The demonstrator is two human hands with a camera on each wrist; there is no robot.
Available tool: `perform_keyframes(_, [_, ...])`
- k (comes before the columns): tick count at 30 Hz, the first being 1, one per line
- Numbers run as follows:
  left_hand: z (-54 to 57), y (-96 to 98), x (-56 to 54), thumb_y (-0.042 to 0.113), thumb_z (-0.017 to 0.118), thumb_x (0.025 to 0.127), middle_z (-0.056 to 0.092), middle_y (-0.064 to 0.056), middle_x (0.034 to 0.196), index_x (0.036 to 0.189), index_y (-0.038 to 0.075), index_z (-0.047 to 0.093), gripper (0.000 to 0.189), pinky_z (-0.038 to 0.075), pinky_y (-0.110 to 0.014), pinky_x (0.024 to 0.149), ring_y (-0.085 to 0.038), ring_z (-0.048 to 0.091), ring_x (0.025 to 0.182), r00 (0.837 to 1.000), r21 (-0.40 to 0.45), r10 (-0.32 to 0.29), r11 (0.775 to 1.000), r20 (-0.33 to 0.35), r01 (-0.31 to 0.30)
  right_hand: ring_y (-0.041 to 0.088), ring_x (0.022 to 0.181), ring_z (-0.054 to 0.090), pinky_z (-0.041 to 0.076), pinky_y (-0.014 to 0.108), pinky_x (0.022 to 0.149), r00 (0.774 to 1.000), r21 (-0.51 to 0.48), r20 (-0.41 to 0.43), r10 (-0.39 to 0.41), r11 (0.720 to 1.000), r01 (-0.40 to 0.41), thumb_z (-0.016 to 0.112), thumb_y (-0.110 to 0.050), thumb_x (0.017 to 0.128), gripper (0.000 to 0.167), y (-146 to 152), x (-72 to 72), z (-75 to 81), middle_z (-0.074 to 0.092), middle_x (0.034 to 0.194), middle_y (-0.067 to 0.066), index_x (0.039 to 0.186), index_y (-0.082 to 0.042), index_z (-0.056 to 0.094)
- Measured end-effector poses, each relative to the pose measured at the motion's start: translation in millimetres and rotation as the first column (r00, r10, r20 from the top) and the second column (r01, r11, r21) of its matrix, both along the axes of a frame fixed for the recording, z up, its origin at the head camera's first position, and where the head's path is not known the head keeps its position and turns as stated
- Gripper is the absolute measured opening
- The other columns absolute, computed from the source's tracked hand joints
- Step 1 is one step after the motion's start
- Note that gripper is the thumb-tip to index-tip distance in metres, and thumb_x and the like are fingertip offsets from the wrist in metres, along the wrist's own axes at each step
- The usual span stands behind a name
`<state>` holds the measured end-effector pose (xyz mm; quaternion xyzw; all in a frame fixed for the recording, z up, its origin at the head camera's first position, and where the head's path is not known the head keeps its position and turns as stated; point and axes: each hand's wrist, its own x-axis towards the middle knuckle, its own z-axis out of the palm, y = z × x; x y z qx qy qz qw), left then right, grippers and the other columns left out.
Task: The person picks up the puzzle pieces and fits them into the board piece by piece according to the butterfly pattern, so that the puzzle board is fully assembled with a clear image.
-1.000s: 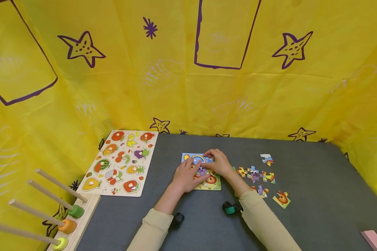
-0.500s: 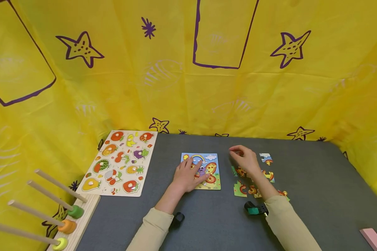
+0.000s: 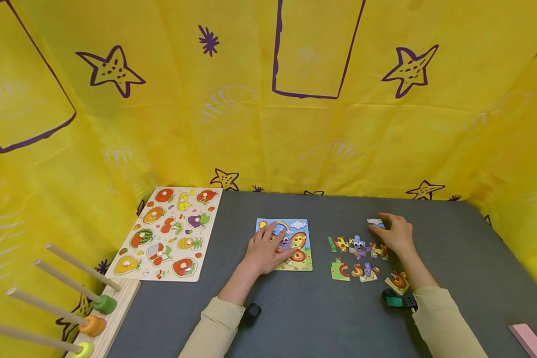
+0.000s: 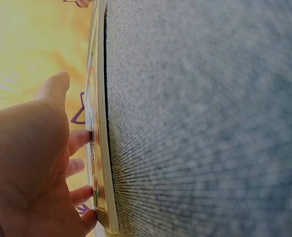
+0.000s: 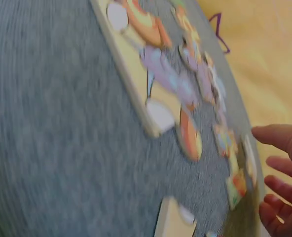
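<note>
My left hand point(image 3: 264, 252) rests with spread fingers on a square butterfly picture board point(image 3: 302, 258). Its fingertips meet the board's face in the left wrist view, where the board point(image 4: 106, 187) shows edge-on. My right hand point(image 3: 397, 234) reaches over a cloud jigsaw piece point(image 3: 375, 222), thumb and forefinger apart at its right side. In the right wrist view, that hand point(image 5: 284, 173) has its fingers beside the piece. Other jigsaw pieces lie nearby: a row with a purple butterfly body point(image 3: 359, 246), a lower row point(image 3: 340, 270), and an orange-spiral corner piece point(image 3: 398, 281) under the right wrist.
To the left lies a fruit peg puzzle point(image 3: 190, 256). In front of it stands a wooden base with upright pegs and coloured rings, one orange point(image 3: 93, 325). A pink block point(image 3: 528, 338) lies at the right. A yellow patterned cloth point(image 3: 250, 139) hangs behind the grey table.
My right hand has left the board's upper right corner and moved right, across the loose pieces, to the cloud piece. My left hand has stayed on the board.
</note>
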<state>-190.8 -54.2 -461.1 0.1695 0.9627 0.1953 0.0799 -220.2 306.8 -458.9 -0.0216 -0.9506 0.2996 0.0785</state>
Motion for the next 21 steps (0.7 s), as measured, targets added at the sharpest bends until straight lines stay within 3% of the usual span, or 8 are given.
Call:
perform_keyframes(4, [-0.2, -0.3, -0.1, 0.058, 0.049, 0.094, 0.029, -0.010, 0.156, 0.150, 0.017, 0.041, 0.070, 0.022, -0.059, 0.109, -0.038, 0.019, 0.143, 1.000, -0.013, -0.012, 1.000, -0.005, 0.012, 0.053, 0.124, 0.032, 0.020, 0.060, 0.101, 0.997, 0.027, 0.071, -0.021, 0.999, 0.019, 0.068, -0.029, 0.090, 0.066, 6.7, 1.0, -4.1, 0.040, 0.132, 0.041, 0.135, 0.014, 0.045])
perform_keyframes(7, [0.5, 0.0, 0.3, 0.058, 0.049, 0.095, 0.032, -0.010, 0.155, 0.150, 0.017, 0.042, 0.069, 0.024, -0.059, 0.108, -0.038, 0.021, 0.143, 1.000, -0.020, -0.016, 1.000, -0.020, 0.016, 0.053, 0.124, 0.032, 0.019, 0.061, 0.101, 0.997, 0.034, 0.078, -0.028, 0.999, 0.025, 0.068, -0.029, 0.091, 0.067, 8.7, 0.8, -7.2, 0.039, 0.133, 0.041, 0.135, 0.015, 0.045])
perform_keyframes(13, [1.4, -0.1, 0.5, 0.059, 0.049, 0.094, 0.032, -0.010, 0.155, 0.149, 0.017, 0.042, 0.069, 0.025, -0.059, 0.108, -0.038, 0.021, 0.143, 0.999, -0.028, -0.015, 1.000, -0.030, 0.014, 0.053, 0.119, 0.037, 0.022, 0.060, 0.100, 0.998, 0.004, 0.041, -0.047, 0.999, 0.047, 0.071, -0.025, 0.089, 0.060, 7.9, -1.8, -9.7, 0.045, 0.128, 0.040, 0.130, 0.014, 0.050])
perform_keyframes(18, [0.6, -0.4, 0.7, 0.058, 0.051, 0.094, 0.031, -0.011, 0.156, 0.150, 0.018, 0.040, 0.070, 0.023, -0.059, 0.109, -0.038, 0.020, 0.143, 1.000, -0.015, -0.013, 1.000, -0.016, 0.013, 0.045, 0.102, 0.054, 0.035, 0.053, 0.089, 0.989, -0.100, 0.002, -0.146, 0.984, 0.145, 0.070, -0.021, 0.089, 0.049, 3.1, -0.9, -7.5, 0.060, 0.115, 0.032, 0.123, 0.009, 0.052])
perform_keyframes(21, [-0.3, -0.7, 1.1, 0.057, 0.051, 0.094, 0.030, -0.011, 0.156, 0.151, 0.021, 0.039, 0.069, 0.022, -0.059, 0.110, -0.039, 0.019, 0.143, 1.000, -0.012, -0.016, 1.000, -0.012, 0.016, 0.041, 0.100, 0.058, 0.036, 0.050, 0.086, 0.976, -0.151, -0.026, -0.214, 0.966, 0.208, 0.065, -0.023, 0.094, 0.037, -3.7, 0.2, -4.5, 0.066, 0.108, 0.027, 0.119, 0.004, 0.057])
